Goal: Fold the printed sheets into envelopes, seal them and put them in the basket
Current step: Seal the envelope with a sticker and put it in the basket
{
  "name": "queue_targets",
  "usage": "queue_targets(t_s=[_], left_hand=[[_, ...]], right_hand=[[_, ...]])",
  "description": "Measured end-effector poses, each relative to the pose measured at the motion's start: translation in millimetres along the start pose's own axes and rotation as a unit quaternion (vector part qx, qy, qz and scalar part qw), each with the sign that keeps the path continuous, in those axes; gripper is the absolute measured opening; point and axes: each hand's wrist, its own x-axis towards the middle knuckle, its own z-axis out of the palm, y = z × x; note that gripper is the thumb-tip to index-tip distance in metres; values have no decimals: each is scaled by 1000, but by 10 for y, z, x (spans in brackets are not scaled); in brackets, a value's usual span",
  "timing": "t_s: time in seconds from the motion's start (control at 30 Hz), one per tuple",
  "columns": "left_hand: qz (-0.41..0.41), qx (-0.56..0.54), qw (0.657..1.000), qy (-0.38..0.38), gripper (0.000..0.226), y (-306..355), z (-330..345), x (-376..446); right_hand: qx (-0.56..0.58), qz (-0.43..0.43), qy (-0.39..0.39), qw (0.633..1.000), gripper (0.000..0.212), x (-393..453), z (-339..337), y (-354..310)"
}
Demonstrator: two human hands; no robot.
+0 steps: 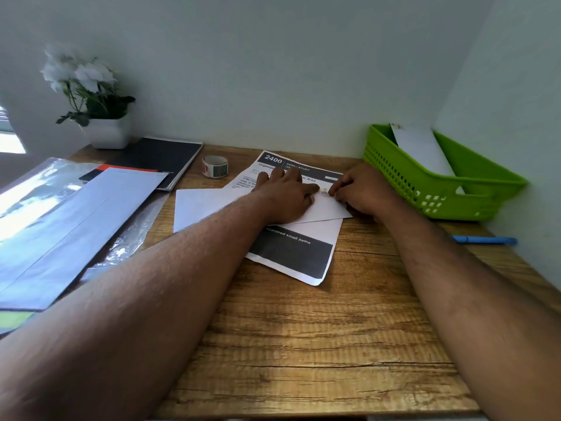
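Observation:
A white envelope (209,205) lies across a printed sheet (291,256) with black bands, in the middle of the wooden desk. My left hand (285,192) lies flat on the envelope, fingers spread and pressing it down. My right hand (361,189) rests at the envelope's right end, fingertips curled against its top edge close to my left thumb. Whether it pinches the flap I cannot tell. The green basket (425,183) stands at the right against the wall with one white envelope (422,147) leaning inside it.
A tape roll (215,166) sits behind the sheet. A black notebook (161,159), a red folder and a plastic sleeve with papers (60,220) fill the left side. A white flower pot (106,132) stands at the back left. A blue pen (485,240) lies at the right edge.

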Motion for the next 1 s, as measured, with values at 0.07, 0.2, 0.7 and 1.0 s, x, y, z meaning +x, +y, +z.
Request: queue_targets(t_s=[0.07,0.2,0.7,1.0], left_hand=[[0,-1,1000,-2,47,2,3,3],[-1,2,1000,-5,48,3,4,8],[-13,-8,1000,0,47,20,23,24],[-17,-15,1000,-11,47,25,15,11]], right_hand=[[-13,-1,-8,1000,15,-1,-16,-9],[-9,5,-27,1000,10,7,-61,-15],[-49,-61,25,997,23,119,132,138],[-120,-24,30,992,24,78,103,81]])
